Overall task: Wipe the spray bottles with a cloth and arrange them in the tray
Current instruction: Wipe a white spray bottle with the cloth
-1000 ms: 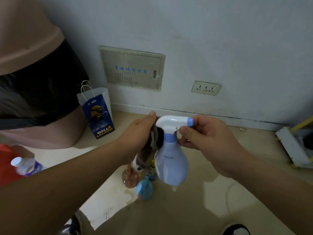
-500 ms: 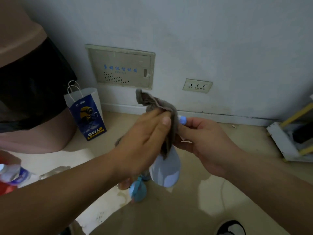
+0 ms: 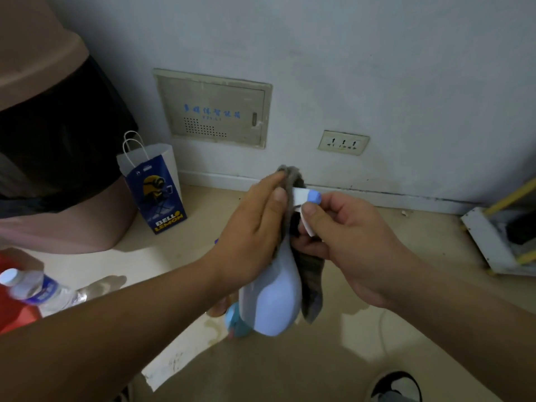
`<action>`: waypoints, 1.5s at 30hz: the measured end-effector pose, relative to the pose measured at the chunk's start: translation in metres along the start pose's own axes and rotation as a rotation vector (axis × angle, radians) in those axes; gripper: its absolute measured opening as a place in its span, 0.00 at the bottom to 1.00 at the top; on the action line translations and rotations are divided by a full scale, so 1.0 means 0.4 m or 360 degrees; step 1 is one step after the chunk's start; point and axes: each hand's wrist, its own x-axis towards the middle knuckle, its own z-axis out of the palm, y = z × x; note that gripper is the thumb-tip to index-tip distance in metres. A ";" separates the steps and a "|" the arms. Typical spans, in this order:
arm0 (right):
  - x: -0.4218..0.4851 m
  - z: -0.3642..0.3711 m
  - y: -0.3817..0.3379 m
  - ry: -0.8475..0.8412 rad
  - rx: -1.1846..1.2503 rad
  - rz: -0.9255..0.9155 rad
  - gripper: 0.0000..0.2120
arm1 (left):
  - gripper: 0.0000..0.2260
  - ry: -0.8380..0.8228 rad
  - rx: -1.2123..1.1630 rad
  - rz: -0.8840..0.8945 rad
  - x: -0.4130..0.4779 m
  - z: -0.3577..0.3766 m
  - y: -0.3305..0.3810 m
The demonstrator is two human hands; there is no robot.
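A pale blue spray bottle [image 3: 274, 303] with a white trigger head and blue nozzle hangs in mid-air at the centre. My right hand [image 3: 345, 245] pinches the white head, thumb on the trigger. My left hand [image 3: 252, 236] presses a grey cloth [image 3: 310, 282] against the bottle's neck and back with fairly straight fingers. The cloth drapes over the head and hangs down the bottle's right side. Another small blue bottle [image 3: 233, 322] and a brownish one stand on the floor beneath, mostly hidden. No tray is in view.
A blue-and-white paper bag [image 3: 153, 187] stands by the wall. A clear water bottle [image 3: 37, 290] lies on a red object at the left. A white and yellow frame [image 3: 499, 236] sits at the right. A dark shoe [image 3: 396, 385] shows at the bottom. The floor has wet patches.
My left hand has brought the cloth from behind the bottle up over its head, then down along its neck. The cloth now hangs lower on the right side.
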 end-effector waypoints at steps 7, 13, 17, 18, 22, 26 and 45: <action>0.005 -0.003 0.011 0.0057 0.0053 0.0047 0.10 | 0.16 0.0024 -0.0261 -0.0430 -0.033 0.036 -0.004; -0.006 0.013 0.000 -0.0121 0.0099 -0.0017 0.07 | 0.17 0.0130 0.0266 0.0308 -0.021 0.029 0.015; 0.005 -0.007 0.001 -0.0030 0.0134 0.0023 0.07 | 0.18 0.0036 -0.0338 -0.0468 -0.003 0.001 0.006; 0.008 -0.012 0.004 -0.0023 0.0130 0.0045 0.07 | 0.19 0.0012 -0.0401 -0.0623 -0.009 0.005 0.008; 0.007 -0.012 0.018 -0.0065 0.0103 0.0087 0.09 | 0.13 0.0159 -0.0095 -0.0291 -0.033 0.046 0.028; -0.003 -0.001 0.027 -0.0186 -0.0034 0.0033 0.10 | 0.12 0.0053 0.0550 0.0419 -0.013 0.022 0.022; 0.009 -0.048 0.056 -0.0285 -0.0576 -0.0228 0.06 | 0.17 -0.0208 0.0276 -0.0279 -0.010 0.000 0.038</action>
